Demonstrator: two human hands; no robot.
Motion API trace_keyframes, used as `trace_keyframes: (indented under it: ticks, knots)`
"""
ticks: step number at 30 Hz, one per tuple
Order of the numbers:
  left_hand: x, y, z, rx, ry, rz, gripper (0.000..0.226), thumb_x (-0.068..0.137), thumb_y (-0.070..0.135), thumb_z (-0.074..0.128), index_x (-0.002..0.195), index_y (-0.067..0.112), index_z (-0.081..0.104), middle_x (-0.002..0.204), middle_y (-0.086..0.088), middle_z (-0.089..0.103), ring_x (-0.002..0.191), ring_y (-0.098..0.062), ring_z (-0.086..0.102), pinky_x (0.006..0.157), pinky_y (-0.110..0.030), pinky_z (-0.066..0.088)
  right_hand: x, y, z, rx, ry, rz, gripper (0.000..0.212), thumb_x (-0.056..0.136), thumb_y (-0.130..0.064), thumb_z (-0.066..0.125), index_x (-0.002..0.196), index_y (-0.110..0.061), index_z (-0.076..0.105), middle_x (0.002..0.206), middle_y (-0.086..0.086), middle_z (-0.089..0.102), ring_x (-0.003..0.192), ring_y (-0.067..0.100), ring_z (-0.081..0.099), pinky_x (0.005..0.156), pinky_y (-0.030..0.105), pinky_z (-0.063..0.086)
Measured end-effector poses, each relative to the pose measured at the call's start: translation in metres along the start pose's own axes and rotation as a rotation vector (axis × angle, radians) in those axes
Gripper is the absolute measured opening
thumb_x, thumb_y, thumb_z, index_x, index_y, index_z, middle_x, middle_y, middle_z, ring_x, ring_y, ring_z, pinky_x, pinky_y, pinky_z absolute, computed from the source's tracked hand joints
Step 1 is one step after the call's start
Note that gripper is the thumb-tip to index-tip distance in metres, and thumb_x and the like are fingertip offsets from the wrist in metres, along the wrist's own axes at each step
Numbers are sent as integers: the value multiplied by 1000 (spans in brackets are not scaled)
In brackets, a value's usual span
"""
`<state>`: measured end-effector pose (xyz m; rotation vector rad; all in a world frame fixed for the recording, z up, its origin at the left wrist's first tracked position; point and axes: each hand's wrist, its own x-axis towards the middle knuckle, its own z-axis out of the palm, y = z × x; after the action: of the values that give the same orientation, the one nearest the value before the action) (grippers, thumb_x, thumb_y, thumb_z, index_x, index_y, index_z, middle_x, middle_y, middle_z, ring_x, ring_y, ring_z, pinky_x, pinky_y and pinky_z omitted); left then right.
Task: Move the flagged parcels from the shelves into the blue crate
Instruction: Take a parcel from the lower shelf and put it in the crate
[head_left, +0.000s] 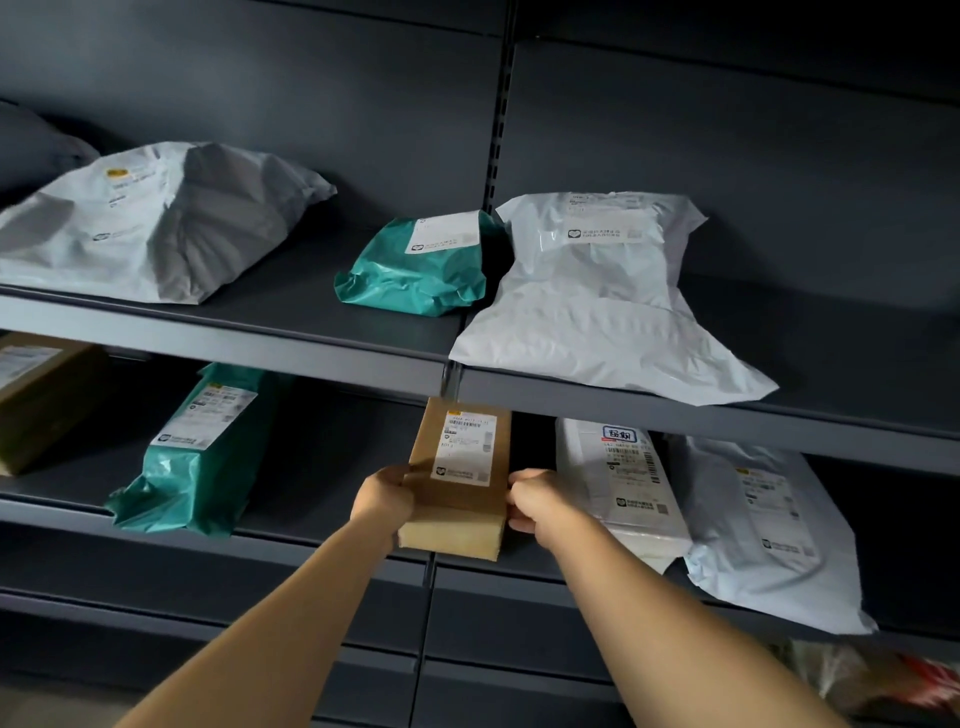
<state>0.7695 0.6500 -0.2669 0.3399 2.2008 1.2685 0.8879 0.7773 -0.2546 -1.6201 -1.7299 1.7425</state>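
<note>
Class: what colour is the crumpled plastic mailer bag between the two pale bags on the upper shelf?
Teal green plastic mailer bag, white label; head view.

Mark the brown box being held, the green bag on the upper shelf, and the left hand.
brown box (462, 499), head view, brown top face below the label
green bag (415, 275), head view, crinkled middle
left hand (382, 496), head view, back of hand

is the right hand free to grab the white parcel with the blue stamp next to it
Probably not yet. The right hand is gripping the brown box together with the left hand. The white parcel lies uncovered right beside it on the same shelf, so the way is free once the box is let go.
</note>
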Motion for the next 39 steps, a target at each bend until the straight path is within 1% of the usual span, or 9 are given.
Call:
trace_keyframes:
  ticks: [4, 8, 12, 16, 20, 29, 32, 37, 39]
  knots:
    - [2, 7, 8, 86, 13, -10, 43, 90, 6, 39, 129, 16, 55, 104, -7, 62, 91, -27, 58, 75, -32, 48, -3, -1, 0, 3, -14, 12, 32, 93, -8, 39, 119, -15, 56, 126, 10, 58, 112, 26, 57, 60, 25, 50]
    - [-11, 26, 28, 405, 67, -46, 51, 85, 18, 47, 136, 23, 41, 139, -12, 44, 134, -32, 33, 109, -47, 31, -1, -2, -13, 14, -12, -4, 26, 95, -13, 38, 115, -16, 55, 126, 9, 57, 112, 25, 56, 69, 27, 52]
    - [-28, 46, 63, 508, 132, 155, 61, 86, 29, 52, 143, 29, 32, 154, -5, 24, 145, -27, 12, 117, -47, 16, 9, -2, -46, 27, 103, -92, 24, 91, -9, 45, 108, -13, 62, 102, 9, 63, 77, 18, 58, 64, 30, 52]
    - [-37, 64, 102, 513, 22, 324, 59, 88, 29, 53, 144, 25, 34, 153, -6, 26, 144, -28, 14, 115, -45, 18, 17, 4, -94, -75, 296, -185, 23, 85, -6, 48, 92, -9, 70, 87, 9, 65, 78, 25, 59, 66, 29, 47]
    - [-43, 72, 135, 471, -142, 369, 60, 91, 33, 53, 146, 20, 34, 150, -9, 34, 139, -29, 27, 114, -36, 24, 26, 15, -137, -239, 378, -131, 27, 86, -12, 49, 104, -12, 69, 109, 10, 70, 100, 30, 66, 79, 29, 52]
    - [-36, 69, 188, 260, -401, 124, 60, 91, 38, 53, 141, 10, 35, 134, -13, 54, 115, -31, 57, 96, -37, 49, 42, 45, -174, -242, 302, 23, 39, 89, -12, 53, 127, -2, 52, 124, 15, 61, 109, 31, 59, 73, 26, 42]
    - [-31, 67, 200, 188, -421, 66, 56, 90, 39, 55, 136, 9, 42, 128, -18, 58, 114, -34, 58, 92, -42, 49, 45, 47, -176, -249, 271, 22, 38, 91, -14, 54, 126, 0, 53, 124, 15, 61, 112, 28, 59, 70, 26, 41]
    - [-28, 68, 203, 94, -439, -25, 51, 93, 38, 51, 136, 10, 41, 125, -21, 55, 77, -17, 51, 55, -24, 42, 51, 49, -177, -245, 236, -5, 34, 91, -13, 53, 122, 0, 57, 121, 16, 62, 87, 22, 52, 52, 22, 37]
    - [-26, 65, 203, 53, -452, -101, 41, 97, 33, 48, 131, 11, 42, 114, -13, 55, 73, -14, 48, 56, -27, 40, 51, 50, -178, -264, 217, -17, 31, 94, -14, 50, 120, -1, 58, 121, 15, 62, 86, 19, 50, 48, 16, 34]
